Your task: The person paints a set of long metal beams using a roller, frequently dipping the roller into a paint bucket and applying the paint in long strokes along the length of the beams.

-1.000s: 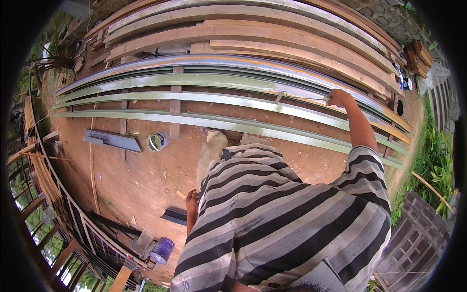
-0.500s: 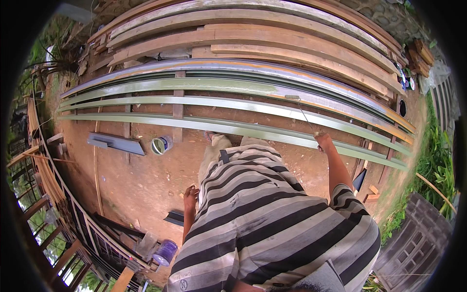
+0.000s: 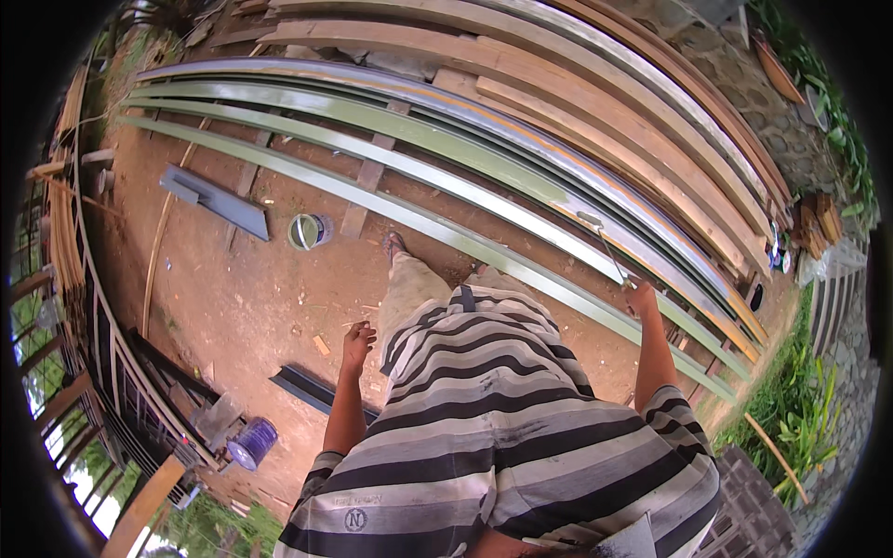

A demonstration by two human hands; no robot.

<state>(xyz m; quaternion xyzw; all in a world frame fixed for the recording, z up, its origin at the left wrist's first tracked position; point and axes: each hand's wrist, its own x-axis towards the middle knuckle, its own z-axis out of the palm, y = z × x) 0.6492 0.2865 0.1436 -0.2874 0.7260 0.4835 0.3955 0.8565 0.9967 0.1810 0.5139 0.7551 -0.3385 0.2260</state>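
Note:
In my right hand (image 3: 640, 298) is the handle of a small paint roller (image 3: 590, 219). Its roller head lies on a long metal beam (image 3: 484, 135), about where green paint gives way to bare grey metal. Two more long beams, a pale green one (image 3: 437, 166) and the nearest green one (image 3: 409, 209), run side by side between that beam and my legs. My left hand (image 3: 357, 346) hangs beside my left hip, its fingers loosely curled and apart, with nothing seen in them. A bucket with green paint inside (image 3: 321, 230) stands on the ground left of my foot.
Stacked timber planks (image 3: 558, 74) lie beyond the beams. Wooden cross supports (image 3: 358, 200) sit under the beams. Short grey metal pieces (image 3: 223, 206) lie at left, and a dark channel (image 3: 316, 389) is by my left arm. A purple can (image 3: 251, 445) stands lower left.
The view has turned, so the beams now slope down to the right. My right hand and the roller have shifted right along the beam. My left hand has moved out from my hip.

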